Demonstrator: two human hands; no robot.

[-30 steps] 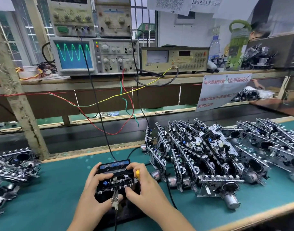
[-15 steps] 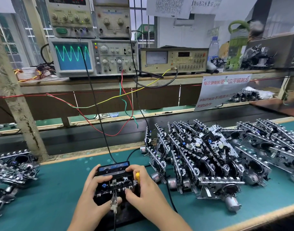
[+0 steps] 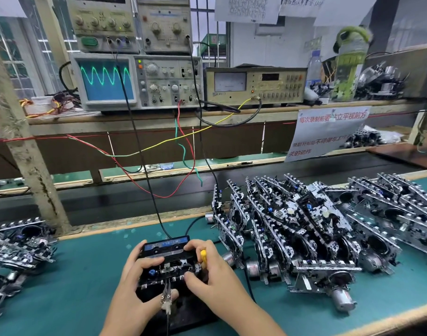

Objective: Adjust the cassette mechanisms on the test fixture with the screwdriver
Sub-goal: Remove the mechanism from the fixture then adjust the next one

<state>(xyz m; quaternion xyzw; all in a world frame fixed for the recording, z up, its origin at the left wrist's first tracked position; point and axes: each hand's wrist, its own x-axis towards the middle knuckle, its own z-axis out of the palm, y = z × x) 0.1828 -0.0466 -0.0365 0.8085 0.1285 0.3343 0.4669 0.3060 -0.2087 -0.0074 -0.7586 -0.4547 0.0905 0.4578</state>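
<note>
Both hands grip the black cassette mechanism on the dark test fixture — left hand, right hand also pinching the yellow-handled screwdriver; silver mechanism stacks crowd the right, bare green mat lies left.

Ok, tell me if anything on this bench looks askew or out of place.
Nothing looks damaged or spilled. The cassette mechanisms right of the test fixture lean on each other in loose, tilted rows, and another heap lies jumbled at left.

Two hands working; one screwdriver; one fixture; one oscilloscope; two bottles; mechanisms piling at three o'clock, uncountable.
</note>
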